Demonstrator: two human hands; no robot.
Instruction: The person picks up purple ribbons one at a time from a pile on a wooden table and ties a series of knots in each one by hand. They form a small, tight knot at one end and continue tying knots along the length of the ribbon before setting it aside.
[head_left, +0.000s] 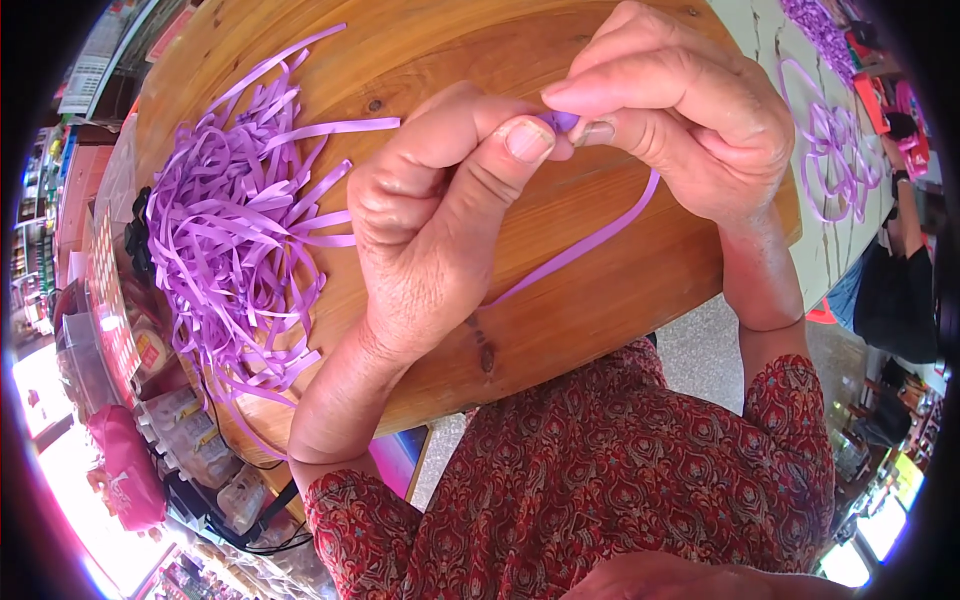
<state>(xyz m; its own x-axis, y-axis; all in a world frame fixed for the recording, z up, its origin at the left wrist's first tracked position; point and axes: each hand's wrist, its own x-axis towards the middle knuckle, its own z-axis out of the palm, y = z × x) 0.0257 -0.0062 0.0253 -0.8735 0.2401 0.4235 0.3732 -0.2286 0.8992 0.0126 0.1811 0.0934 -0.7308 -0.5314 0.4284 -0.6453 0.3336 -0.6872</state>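
Over the wooden table, my left hand and my right hand meet fingertip to fingertip. Both pinch a purple ribbon, with thumb against forefinger. A small bunched or folded bit shows between the tips; whether it is a knot I cannot tell. The ribbon's loose length slants from below my right hand down toward my left wrist, where the wrist hides its end. To the left of my left hand lies a big tangled heap of cut purple ribbon strips, several ends pointing at that hand.
The wooden tabletop has a rounded edge in front of me. On a pale table at the right lies looped purple ribbon. Beyond it is a person in dark clothing. Plastic packs and a pink bag crowd the left side.
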